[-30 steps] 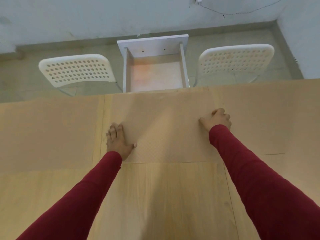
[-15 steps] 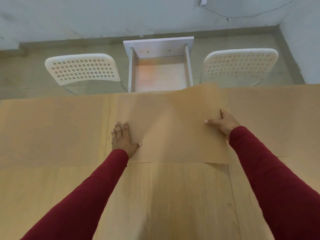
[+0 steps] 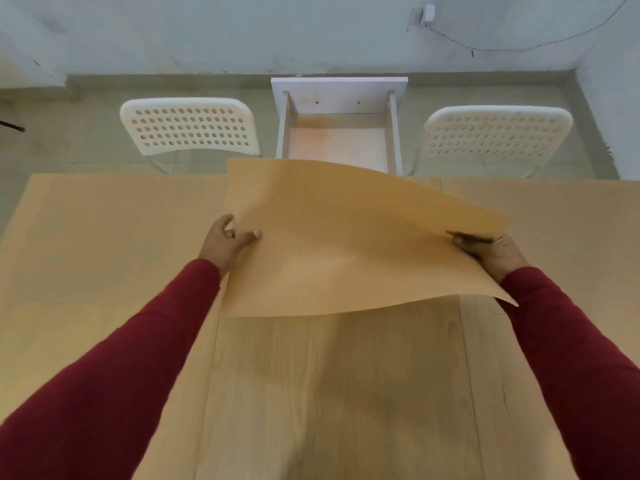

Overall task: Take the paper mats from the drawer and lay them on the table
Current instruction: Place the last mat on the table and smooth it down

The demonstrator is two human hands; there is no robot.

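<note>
Above the middle of the table point(image 3: 311, 393), a tan paper mat point(image 3: 346, 244) hung in the air, held by its two side edges. Half a second earlier it had lain mostly flat on the table with only its far right corner curling up; a second earlier it had been fully flat under both hands. Now the whole sheet was lifted, its far edge bowed upward and covering the near rim of the open white drawer point(image 3: 339, 133) beyond the table's far edge.

The left hand point(image 3: 225, 244) had changed from lying flat with fingers spread on the sheet to a pinching grip at the left edge, thumb on top and fingers curled beneath. The right hand point(image 3: 491, 254) held the right edge with the thumb on top and the fingers hidden under the paper, and it sat farther toward the right edge of the table than before. Both arms wore dark red sleeves point(image 3: 121, 393).

Another mat point(image 3: 121, 244) lay flat toward the far left corner of the table, and a further one point(image 3: 554, 230) lay flat toward the far right corner, both where they had been earlier. The inside of the drawer showed a bare pale bottom. Two white perforated chairs point(image 3: 190, 128) stood on the floor either side of the drawer, against a pale wall point(image 3: 242, 29).
</note>
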